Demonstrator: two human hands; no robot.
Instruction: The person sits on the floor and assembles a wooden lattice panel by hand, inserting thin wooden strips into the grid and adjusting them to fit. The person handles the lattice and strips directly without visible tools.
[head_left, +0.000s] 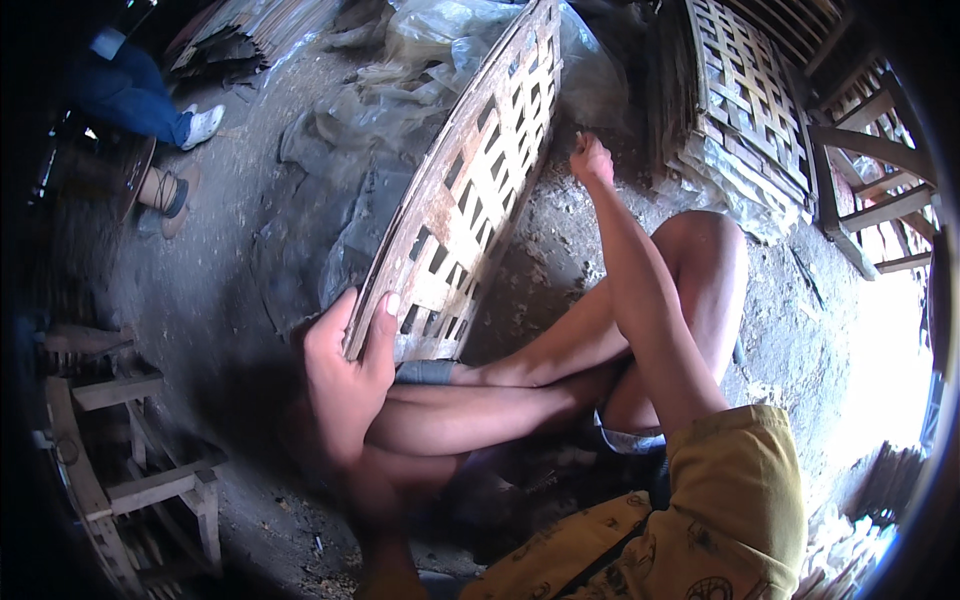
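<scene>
A woven lattice panel of flat, pale strips (pixel 470 215) stands tilted on its long edge in front of me, stretching away from my lap. At its near corner my left hand (pixel 345 375) grips the edge, thumb on the lattice face and fingers behind. The panel's edge looks layered; I cannot tell if it is one panel or more. My right hand (pixel 592 160) is closed just right of the panel's far part, apart from it. Its fingers are pressed together, and anything in them is too small to make out.
Crumpled clear plastic sheeting (pixel 430 45) lies behind the panel. A stack of similar lattice panels (pixel 755 100) stands at the back right, beside a wooden frame (pixel 875 170). Another wooden frame (pixel 130 480) is at left. Another person's shoe (pixel 205 125) shows at upper left.
</scene>
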